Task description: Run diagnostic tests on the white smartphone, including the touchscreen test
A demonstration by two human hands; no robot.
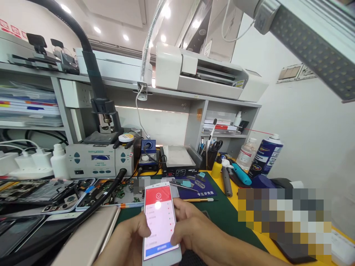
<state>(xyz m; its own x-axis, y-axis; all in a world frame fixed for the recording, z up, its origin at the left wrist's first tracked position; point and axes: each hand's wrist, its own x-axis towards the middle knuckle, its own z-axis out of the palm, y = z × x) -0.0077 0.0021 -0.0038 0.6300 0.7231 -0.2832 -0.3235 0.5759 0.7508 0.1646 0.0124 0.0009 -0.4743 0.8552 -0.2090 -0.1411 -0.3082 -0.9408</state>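
Observation:
A white smartphone (158,225) is held upright between both hands, low in the middle of the view. Its lit screen has a red top band with a sad-face icon, a list with small red and green marks, and a blue bar at the bottom. My left hand (130,231) grips its left edge, thumb lying over the screen's side. My right hand (191,223) wraps the right edge, its thumb on the screen near the blue bar. The fingers behind the phone are mostly hidden.
Trays of phone parts (116,188) and a hot-air station (91,160) stand left, with a black hose (91,210) crossing the front. A heating plate (180,159) is behind the green mat (227,218). A spray can (264,157) and bottles stand right; a lamp (313,48) hangs above.

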